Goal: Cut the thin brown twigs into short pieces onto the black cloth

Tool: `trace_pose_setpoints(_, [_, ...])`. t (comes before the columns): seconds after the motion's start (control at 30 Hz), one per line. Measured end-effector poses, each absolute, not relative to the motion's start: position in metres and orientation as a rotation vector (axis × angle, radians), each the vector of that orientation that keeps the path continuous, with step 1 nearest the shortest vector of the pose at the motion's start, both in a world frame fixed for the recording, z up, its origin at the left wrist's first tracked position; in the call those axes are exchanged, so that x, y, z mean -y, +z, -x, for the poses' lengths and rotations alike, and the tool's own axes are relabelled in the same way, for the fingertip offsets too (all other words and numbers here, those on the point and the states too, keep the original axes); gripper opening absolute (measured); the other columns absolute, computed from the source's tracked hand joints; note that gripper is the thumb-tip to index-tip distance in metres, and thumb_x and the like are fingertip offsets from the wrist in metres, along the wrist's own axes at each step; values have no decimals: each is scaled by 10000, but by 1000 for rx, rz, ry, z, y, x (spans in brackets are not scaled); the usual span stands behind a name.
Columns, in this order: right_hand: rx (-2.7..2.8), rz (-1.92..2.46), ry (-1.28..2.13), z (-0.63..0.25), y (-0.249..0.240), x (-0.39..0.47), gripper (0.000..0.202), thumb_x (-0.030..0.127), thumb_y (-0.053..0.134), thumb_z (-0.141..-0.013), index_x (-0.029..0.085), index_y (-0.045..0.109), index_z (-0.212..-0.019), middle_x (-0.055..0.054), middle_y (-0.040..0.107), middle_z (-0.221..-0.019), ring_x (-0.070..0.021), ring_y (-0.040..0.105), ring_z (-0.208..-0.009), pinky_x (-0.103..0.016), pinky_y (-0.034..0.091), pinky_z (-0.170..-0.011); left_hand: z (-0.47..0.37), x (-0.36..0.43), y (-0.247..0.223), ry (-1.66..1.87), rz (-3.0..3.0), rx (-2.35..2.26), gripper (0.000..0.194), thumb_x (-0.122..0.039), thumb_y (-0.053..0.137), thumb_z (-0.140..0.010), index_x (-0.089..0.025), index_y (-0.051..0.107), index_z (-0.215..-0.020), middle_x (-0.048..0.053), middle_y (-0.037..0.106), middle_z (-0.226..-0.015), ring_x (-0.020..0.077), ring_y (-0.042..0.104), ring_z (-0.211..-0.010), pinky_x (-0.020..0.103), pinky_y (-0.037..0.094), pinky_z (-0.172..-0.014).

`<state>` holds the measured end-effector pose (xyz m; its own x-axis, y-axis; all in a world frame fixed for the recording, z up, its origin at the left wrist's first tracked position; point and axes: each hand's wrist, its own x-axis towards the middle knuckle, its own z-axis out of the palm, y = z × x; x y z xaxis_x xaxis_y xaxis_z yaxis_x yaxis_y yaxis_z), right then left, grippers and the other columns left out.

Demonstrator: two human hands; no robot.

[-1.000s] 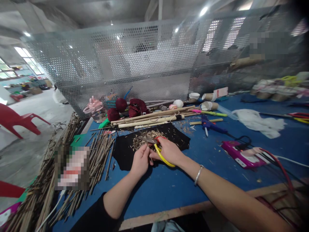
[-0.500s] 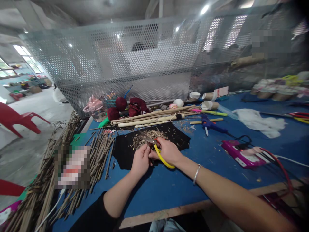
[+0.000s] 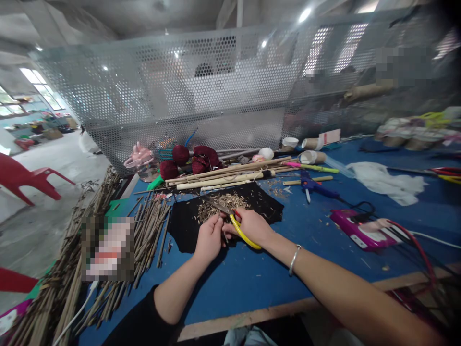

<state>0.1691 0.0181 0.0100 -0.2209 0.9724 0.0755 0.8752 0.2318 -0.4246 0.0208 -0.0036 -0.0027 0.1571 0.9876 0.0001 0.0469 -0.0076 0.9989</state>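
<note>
My right hand is closed around the handles of a pair of scissors, one yellow loop showing below it. The blades point up and left, over a heap of small cut stem pieces on a black cloth. Close beside it, my left hand is closed in a pinch on a thin dry stem, which is mostly hidden by the fingers. Both hands are just above the near part of the cloth.
Many dry stalks lie left of the cloth. Behind it are bamboo sticks, dark red balls and a perforated metal screen. A blue glue gun and a purple power strip are on the right.
The scissors and my right hand have shifted slightly, and the blades sit a little higher and more together. A small gap has opened between my hands.
</note>
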Motion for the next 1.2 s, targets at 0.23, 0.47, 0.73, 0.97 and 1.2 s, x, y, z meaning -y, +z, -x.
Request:
trace_pose_setpoints(0.23, [2190, 1748, 389, -169, 10, -19, 497, 705, 454, -669, 214, 502, -730, -31, 610, -674, -157, 553, -568, -232, 249, -473, -21, 3, -4, 1072, -1268, -1144, 344, -433, 446, -793, -157, 570, -959, -26, 547, -499, 76, 457, -363, 168, 381, -339])
trace_pose_setpoints(0.47, [2211, 1801, 221, -167, 17, -17, 557, 724, 467, -637, 195, 481, -811, -62, 636, -740, -218, 610, -685, -252, 305, -533, -22, 3, 4, 1107, -1183, -1232, 312, -370, 531, -742, -129, 581, -934, -10, 565, -559, 90, 509, -425, 161, 389, -327])
trace_pose_setpoints(0.73, [2242, 1684, 223, -165, 18, -14, 586, 675, 556, -606, 177, 455, -898, -83, 602, -830, -227, 595, -775, -268, 355, -599, -21, 2, 3, 1160, -1166, -1250, 279, -364, 599, -689, -128, 584, -837, -19, 575, -585, 44, 412, -373, 138, 336, -292])
trace_pose_setpoints(0.97, [2285, 1602, 231, -165, 18, -14, 582, 637, 622, -566, 171, 459, -873, -87, 567, -863, -224, 562, -791, -282, 363, -631, -21, 4, 3, 1183, -1160, -1258, 267, -378, 613, -673, -123, 573, -741, -11, 575, -575, 48, 415, -379, 142, 328, -299])
trace_pose_setpoints(1.2, [2292, 1569, 211, -167, 18, -15, 574, 645, 607, -573, 173, 454, -863, -79, 559, -855, -210, 551, -781, -287, 361, -649, -19, 4, 1, 1150, -1243, -1240, 296, -414, 548, -721, -123, 596, -692, -4, 584, -598, 49, 408, -375, 162, 365, -321])
